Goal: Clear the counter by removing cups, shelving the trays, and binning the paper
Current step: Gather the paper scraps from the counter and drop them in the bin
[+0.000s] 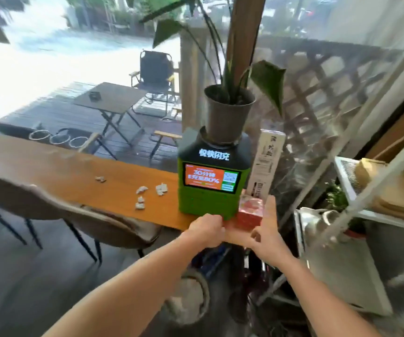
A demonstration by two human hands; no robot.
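Several crumpled white paper scraps [142, 190] lie on the long wooden counter [74, 171], left of a green charging station [208, 190]. A red and pink box [249, 211] stands at the counter's right end, beside the station. My right hand [266, 229] wraps the box's right side, fingers up along it and thumb in front. My left hand [206, 229] is curled shut at the counter's front edge, touching the box's lower left corner. Whether it holds anything is hidden.
A potted plant [229, 113] sits on the charging station, with a tall white carton [268, 156] behind the box. A padded chair [50, 205] stands at the counter. White metal shelving [366, 190] is on the right. A round, blurred container [191, 295] sits on the floor under the counter's end.
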